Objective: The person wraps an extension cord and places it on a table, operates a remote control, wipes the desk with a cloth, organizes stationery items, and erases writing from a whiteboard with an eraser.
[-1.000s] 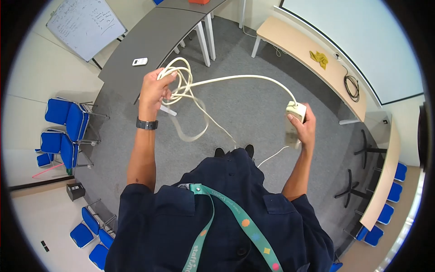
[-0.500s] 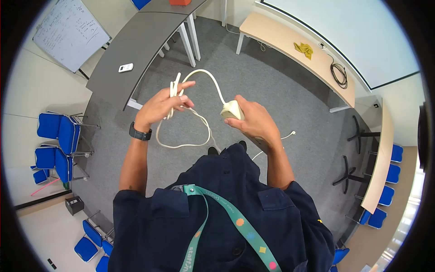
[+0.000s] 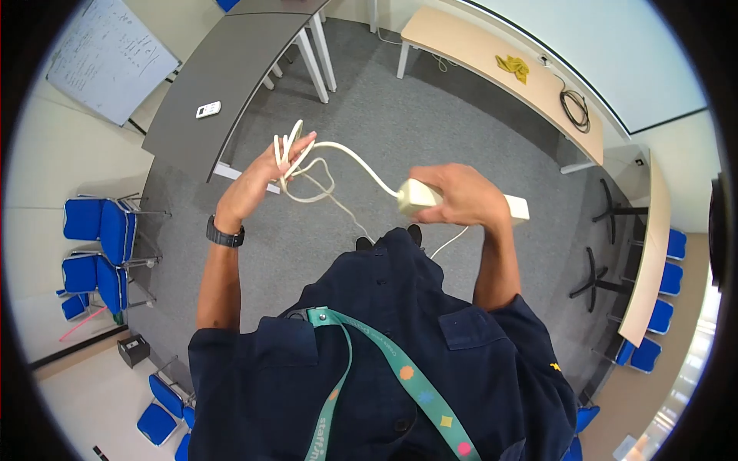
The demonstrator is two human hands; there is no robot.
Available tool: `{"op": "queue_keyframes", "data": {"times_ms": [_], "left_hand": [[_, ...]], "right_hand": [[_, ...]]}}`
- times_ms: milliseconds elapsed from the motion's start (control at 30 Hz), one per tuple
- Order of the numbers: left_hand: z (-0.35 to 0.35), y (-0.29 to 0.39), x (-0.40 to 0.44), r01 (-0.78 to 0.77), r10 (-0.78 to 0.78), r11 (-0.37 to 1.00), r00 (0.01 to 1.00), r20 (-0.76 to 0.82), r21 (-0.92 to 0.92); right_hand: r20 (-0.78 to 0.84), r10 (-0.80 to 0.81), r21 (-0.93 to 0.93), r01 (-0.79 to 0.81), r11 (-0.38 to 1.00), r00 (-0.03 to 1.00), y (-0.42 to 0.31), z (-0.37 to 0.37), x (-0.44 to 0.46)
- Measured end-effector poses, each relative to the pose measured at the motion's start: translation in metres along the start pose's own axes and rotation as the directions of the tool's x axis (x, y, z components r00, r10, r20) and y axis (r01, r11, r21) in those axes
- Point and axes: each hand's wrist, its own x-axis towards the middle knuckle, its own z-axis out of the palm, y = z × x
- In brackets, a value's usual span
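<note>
Right of centre, our right hand (image 3: 465,192) grips the power strip (image 3: 416,198), now swung crosswise so its cord (image 3: 360,158) faces the loops (image 3: 306,200) round our left hand (image 3: 255,183), fingers outstretched.

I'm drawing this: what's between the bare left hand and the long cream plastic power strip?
In the head view, a curved cream cable runs from the left hand to the power strip, above grey carpet.

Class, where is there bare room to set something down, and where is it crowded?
The wooden table is bare from its left end to the yellow cloth; the grey table, just beyond the white remote. Crowded: around the black cable near the wooden table's right end, and between the left hand and pale block, where the white cord arcs.
</note>
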Motion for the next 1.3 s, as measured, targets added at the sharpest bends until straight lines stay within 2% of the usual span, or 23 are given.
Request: {"op": "queue_keyframes", "data": {"times_ms": [33, 167, 267, 333, 367, 433, 467, 500, 533, 567, 600, 667, 700, 733, 800, 933, 1000, 1067, 1100, 1167, 1200, 1267, 1300], "left_hand": [[0.000, 0.001, 0.002, -0.047, 0.044, 0.994, 0.999, 0.030, 0.099], [-0.005, 0.019, -0.003, -0.045, 0.043, 0.987, 0.999, 0.016, 0.154], [-0.016, 0.038, -0.008, -0.140, 0.134, 0.985, 0.989, 0.065, 0.103], [-0.021, 0.045, -0.009, -0.237, 0.204, 0.903, 0.971, 0.127, 0.357], [-0.021, 0.042, -0.008, -0.237, 0.205, 0.904, 0.971, 0.124, 0.357], [-0.019, 0.032, -0.005, -0.400, 0.391, 0.901, 0.916, 0.086, 0.167], [-0.015, 0.029, -0.003, -0.404, 0.395, 0.899, 0.915, 0.088, 0.168], [-0.007, 0.028, 0.000, -0.427, 0.425, 0.902, 0.904, 0.039, 0.072], [0.003, 0.026, 0.003, -0.448, 0.448, 0.894, 0.894, -0.013, -0.025], [0.018, 0.022, 0.003, -0.362, 0.360, 0.920, 0.932, -0.040, -0.149], [0.023, 0.015, 0.005, -0.363, 0.361, 0.920, 0.932, -0.039, -0.151], [0.032, 0.004, 0.010, -0.328, 0.325, 0.944, 0.942, -0.078, -0.022], [0.038, 0.003, 0.011, -0.312, 0.306, 0.950, 0.939, -0.159, -0.017], [0.040, 0.003, 0.013, -0.311, 0.304, 0.950, 0.939, -0.161, -0.022], [0.043, 0.006, 0.013, -0.333, 0.345, 0.938, 0.879, -0.331, 0.094], [0.044, 0.033, 0.015, -0.264, 0.206, 0.963, 0.855, -0.477, -0.058], [0.029, 0.018, 0.014, -0.229, 0.198, 0.973, 0.878, -0.435, -0.018], [0.016, 0.012, 0.012, 0.122, -0.085, 0.975, 0.977, -0.197, 0.184], [0.018, 0.010, 0.012, 0.122, -0.085, 0.975, 0.977, -0.198, 0.185], [0.025, 0.008, 0.013, -0.046, 0.045, 0.999, 0.999, -0.019, -0.022], [0.027, 0.010, 0.012, -0.046, 0.046, 0.999, 0.999, -0.019, -0.020], [0.029, 0.020, 0.013, 0.005, -0.001, 0.999, 0.996, 0.092, -0.037], [0.029, 0.013, 0.014, -0.124, 0.129, 0.991, 0.985, 0.114, -0.048]], "right_hand": [[-0.030, -0.018, -0.014, 0.018, 1.000, 0.999, -0.004, 0.002, 0.006], [-0.007, 0.026, -0.066, -0.026, 0.998, 1.000, -0.015, 0.012, 0.025], [0.041, 0.071, -0.195, -0.062, 0.979, 0.997, -0.017, 0.016, 0.031], [0.062, 0.054, -0.184, -0.042, 0.982, 0.997, -0.024, 0.013, 0.031], [0.079, 0.039, -0.174, -0.024, 0.984, 0.996, -0.027, 0.012, 0.031], [0.054, 0.011, -0.217, 0.001, 0.976, 0.998, -0.033, 0.016, 0.032], [0.029, -0.017, -0.257, 0.024, 0.966, 0.999, -0.036, 0.018, 0.034], [0.025, -0.015, -0.258, 0.021, 0.966, 1.000, -0.038, 0.018, 0.037], [-0.056, -0.021, -0.241, 0.007, 0.971, 0.998, -0.039, 0.019, 0.041], [-0.133, -0.025, -0.222, -0.005, 0.975, 0.991, -0.040, 0.020, 0.043], [-0.133, -0.022, -0.222, -0.008, 0.975, 0.991, -0.038, 0.024, 0.047], [-0.295, -0.126, -0.172, 0.077, 0.982, 0.947, -0.027, 0.037, 0.055], [-0.334, -0.112, -0.081, 0.090, 0.993, 0.936, -0.023, 0.043, 0.057], [-0.329, -0.110, -0.082, 0.088, 0.993, 0.938, -0.025, 0.045, 0.057], [-0.421, -0.044, 0.130, 0.108, 0.986, 0.906, -0.028, 0.051, 0.057], [-0.406, 0.050, 0.300, 0.081, 0.951, 0.913, -0.032, 0.059, 0.056], [-0.327, 0.096, 0.340, 0.022, 0.940, 0.940, -0.035, 0.058, 0.054], [-0.355, 0.070, 0.357, 0.066, 0.932, 0.932, -0.039, 0.059, 0.055], [-0.381, 0.047, 0.373, 0.107, 0.922, 0.923, -0.040, 0.059, 0.056], [-0.331, 0.074, 0.356, 0.052, 0.933, 0.941, -0.039, 0.061, 0.060], [-0.281, 0.103, 0.337, -0.003, 0.942, 0.954, -0.039, 0.062, 0.062], [-0.279, 0.102, 0.369, 0.008, 0.930, 0.955, -0.040, 0.066, 0.066], [-0.274, 0.101, 0.400, 0.018, 0.916, 0.957, -0.040, 0.068, 0.066]]}}
